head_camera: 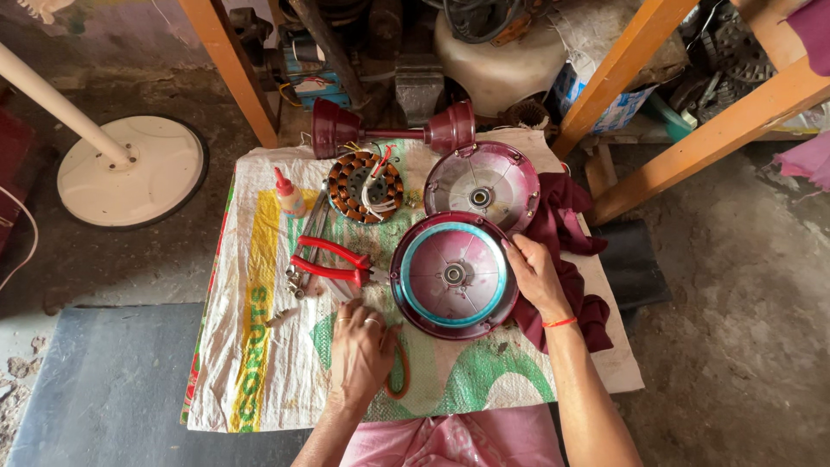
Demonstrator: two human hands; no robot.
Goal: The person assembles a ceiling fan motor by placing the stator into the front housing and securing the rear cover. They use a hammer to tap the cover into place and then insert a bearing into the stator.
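While the right hand (pixel 536 278) is gripping the maroon motor cover (pixel 453 274) at its rim, mid-sack, the left hand (pixel 361 348) is resting with loosely curled fingers, empty as far as I can tell (rubber ring (pixel 402 374) beneath). Steadying both rim sides seems wise.

The round cover (pixel 453 275) is maroon with a teal ring inside and a pale pink centre. The second cover (pixel 481 183) is maroon with a silvery-pink inside. The woven sack (pixel 259 346) is white with a yellow stripe and green shapes. The pliers (pixel 333 262) have red handles. The coil ring (pixel 365 187) shows copper and dark bands. The cloth (pixel 566 233) is dark maroon, and the small bottle (pixel 289 195) has a red cap.
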